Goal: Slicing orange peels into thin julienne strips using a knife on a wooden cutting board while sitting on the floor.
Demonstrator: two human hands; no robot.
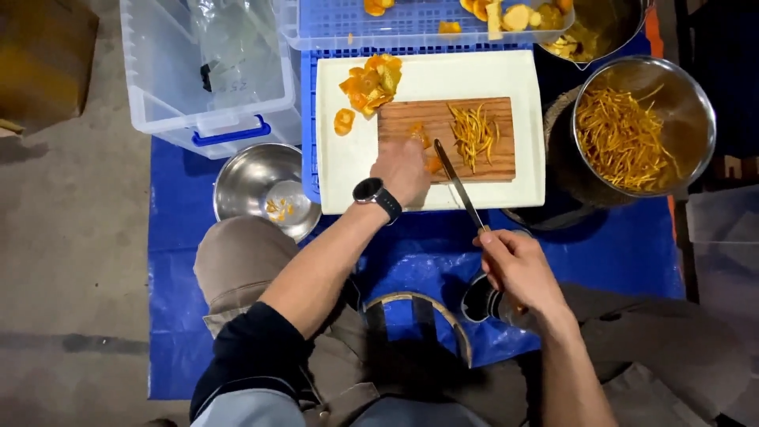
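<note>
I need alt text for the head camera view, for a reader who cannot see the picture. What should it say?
Seen from above, a seated person's left hand presses orange peel onto a wooden cutting board while the right hand holds a knife over it. Cut strips lie on the board, and more fill a steel bowl at right, all over a blue tarp.

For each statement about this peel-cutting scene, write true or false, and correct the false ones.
1. The right hand holds a knife. True.
2. The left hand rests on the wooden board. True.
3. The big steel bowl at right is empty. False: it holds orange peel strips.
4. The peel pieces lie on the blue tarp. False: they lie on the white tray.
</note>
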